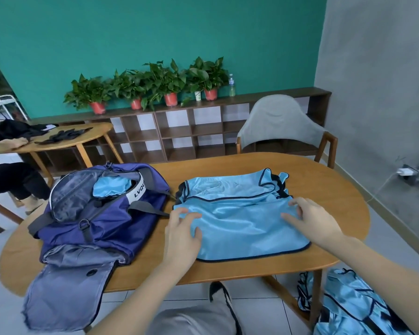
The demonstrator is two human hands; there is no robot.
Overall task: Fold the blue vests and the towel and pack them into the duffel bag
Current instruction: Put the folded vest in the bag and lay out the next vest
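**Vest half folded, bag open with one inside**

A light blue vest (pixel 240 221) with dark trim lies flat on the worktop (pixel 324 201), its near part doubled over. Just left of it sits the navy duffel bag (pixel 99 213), unzipped, its grey-lined flap hanging over the near edge; a folded blue vest (pixel 111 186) shows inside. More blue vests (pixel 356 308) lie heaped at lower right.

Only one piece of lettering can be read: the black capitals "LVQU" are printed on the white band (pixel 139 189) across the top of the navy-blue fabric duffel bag (pixel 102 213), where the word is cut off by the bag's grey strap.
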